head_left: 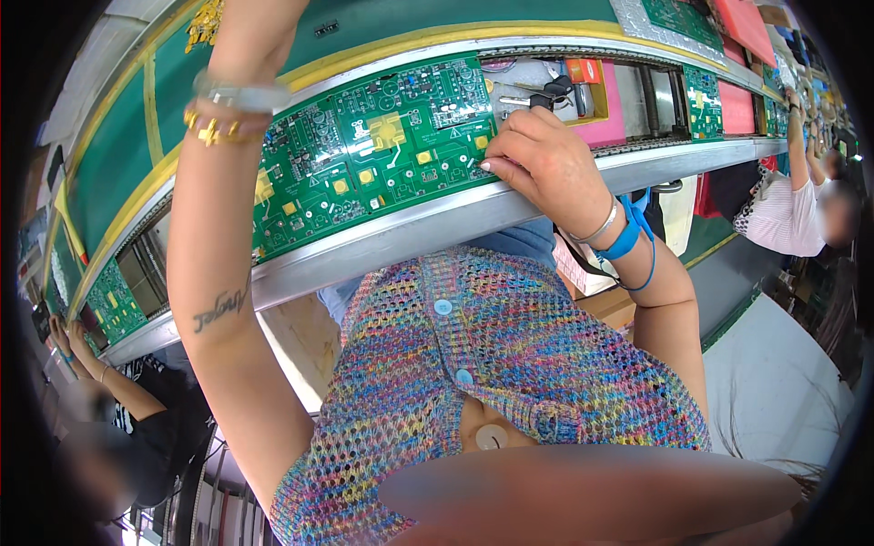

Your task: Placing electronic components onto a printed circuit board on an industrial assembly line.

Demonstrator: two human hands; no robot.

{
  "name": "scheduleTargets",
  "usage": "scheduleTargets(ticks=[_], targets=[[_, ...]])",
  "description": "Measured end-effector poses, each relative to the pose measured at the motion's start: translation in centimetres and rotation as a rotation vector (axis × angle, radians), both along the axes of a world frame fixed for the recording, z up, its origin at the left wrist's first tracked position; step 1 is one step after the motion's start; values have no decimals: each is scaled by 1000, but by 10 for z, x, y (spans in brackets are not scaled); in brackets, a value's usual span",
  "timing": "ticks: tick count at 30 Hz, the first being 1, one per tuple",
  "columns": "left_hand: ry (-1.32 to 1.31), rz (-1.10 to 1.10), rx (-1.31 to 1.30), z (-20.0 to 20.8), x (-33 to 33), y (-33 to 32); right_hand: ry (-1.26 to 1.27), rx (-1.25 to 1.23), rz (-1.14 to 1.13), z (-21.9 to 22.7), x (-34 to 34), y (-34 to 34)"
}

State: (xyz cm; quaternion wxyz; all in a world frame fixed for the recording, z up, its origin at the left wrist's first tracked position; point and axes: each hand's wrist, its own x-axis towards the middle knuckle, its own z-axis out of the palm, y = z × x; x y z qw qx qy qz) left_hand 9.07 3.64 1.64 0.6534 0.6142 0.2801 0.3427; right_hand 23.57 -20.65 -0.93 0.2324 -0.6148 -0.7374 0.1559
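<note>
Right hand (551, 162) curled at board's (332, 162) right end, apparently handling it; left hand (259, 29) far. Both grips: cannot tell. Next move: likely needs fingertip precision.

An electronics factory is shown: green circuit boards (387, 150) are set between metal rails (391, 223) of a long assembly line, edged on the far side by a green worktop (437, 16). It is attended by a person in black (164, 446) at left and a person in stripes (780, 214) at right.
</note>
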Motion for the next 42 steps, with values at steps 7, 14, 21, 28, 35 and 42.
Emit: scheduleTargets(ticks=[7,14,21,28,35,42], targets=[[-222,-225,-651,-26,-57,-59,-51,-5,10,3,-2,1],[-161,-297,-963,-39,-80,-110,-79,-16,18,4,-2,1],[-178,-295,-1031,-40,-83,-128,-154,9,42,6,-3,2],[-171,-279,-1066,-39,-83,-135,-158,27,58,8,-7,3],[-200,-363,-1065,-34,-76,-151,160,282,-32,26,-32,10],[-171,-320,-1003,-21,-74,-156,274,151,-33,29,-18,-2]])
